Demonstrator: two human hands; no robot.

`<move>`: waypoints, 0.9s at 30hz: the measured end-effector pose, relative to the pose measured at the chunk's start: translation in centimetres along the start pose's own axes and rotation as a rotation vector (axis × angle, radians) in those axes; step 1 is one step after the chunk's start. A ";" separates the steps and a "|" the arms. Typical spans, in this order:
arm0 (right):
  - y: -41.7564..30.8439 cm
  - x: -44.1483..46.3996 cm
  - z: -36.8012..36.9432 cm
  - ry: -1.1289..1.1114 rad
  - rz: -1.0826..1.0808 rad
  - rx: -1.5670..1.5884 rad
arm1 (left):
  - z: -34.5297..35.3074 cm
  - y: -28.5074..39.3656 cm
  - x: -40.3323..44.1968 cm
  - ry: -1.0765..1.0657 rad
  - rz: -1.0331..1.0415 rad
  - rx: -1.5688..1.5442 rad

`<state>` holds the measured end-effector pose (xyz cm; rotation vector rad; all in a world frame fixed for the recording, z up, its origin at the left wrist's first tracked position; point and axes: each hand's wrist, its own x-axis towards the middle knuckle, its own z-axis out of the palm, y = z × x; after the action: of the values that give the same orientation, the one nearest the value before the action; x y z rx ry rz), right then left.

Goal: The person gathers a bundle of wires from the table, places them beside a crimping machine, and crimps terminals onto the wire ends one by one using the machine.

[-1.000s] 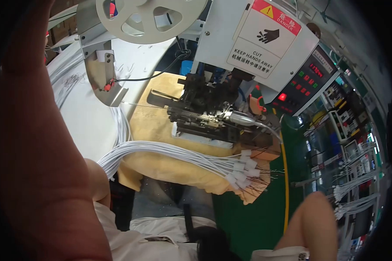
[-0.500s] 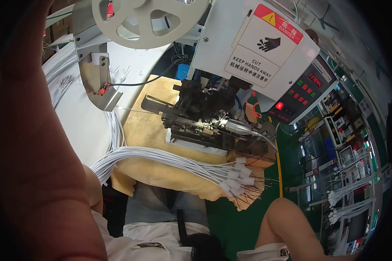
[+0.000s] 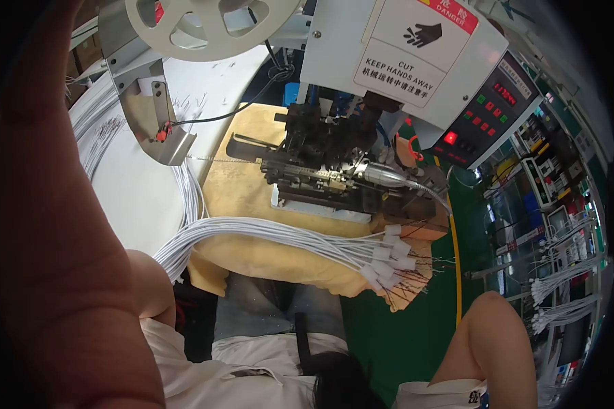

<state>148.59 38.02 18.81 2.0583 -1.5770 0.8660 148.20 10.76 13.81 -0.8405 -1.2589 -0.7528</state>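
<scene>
Very close to the lens, the heel or wrist of my left hand (image 3: pixel 61 259) fills the left side of the head view; its fingers are out of sight. My left elbow is bent below it. On the right only my bent right arm (image 3: pixel 491 341) shows, its hand outside the frame. A bundle of white cables (image 3: pixel 259 228) with white connectors (image 3: pixel 385 259) and thin dark wire ends lies over a yellow cloth (image 3: pixel 286 269). Behind the bundle stands a crimping-type machine (image 3: pixel 327 157) with a metal feed track. Neither hand is seen touching the cables.
The white machine housing (image 3: pixel 402 75) carries a danger sign and a lit control panel (image 3: pixel 488 112). A pale reel (image 3: pixel 215 51) hangs at the top above a metal guide (image 3: pixel 150 116). More cables (image 3: pixel 106 126) lie on a white table (image 3: pixel 129 194); others hang at right.
The view has shifted, so machine and cables sit slightly higher and further right. My right elbow appears further right and higher. The cable bundle keeps its place on the cloth.
</scene>
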 end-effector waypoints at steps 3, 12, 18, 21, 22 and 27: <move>0.1 -0.1 0.3 -0.013 -0.002 0.007 | -0.2 0.2 0.1 -0.011 0.012 -0.009; -0.6 -0.3 0.5 0.013 0.028 0.071 | -1.8 1.7 1.8 -0.066 0.089 -0.022; -0.8 -0.4 0.3 0.038 0.047 0.101 | -3.5 3.7 2.7 -0.081 0.202 -0.029; -0.9 -0.4 0.4 0.036 0.046 0.109 | -4.2 4.7 2.8 -0.087 0.272 -0.019; -0.9 -0.5 0.4 0.036 0.046 0.109 | -4.5 4.9 3.0 -0.090 0.301 -0.013; -0.6 -0.7 0.9 0.039 0.026 0.129 | -5.3 6.7 3.5 -0.103 0.400 0.031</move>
<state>149.29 38.11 17.75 2.0986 -1.5683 1.0362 157.07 9.40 15.89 -1.0751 -1.1397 -0.3718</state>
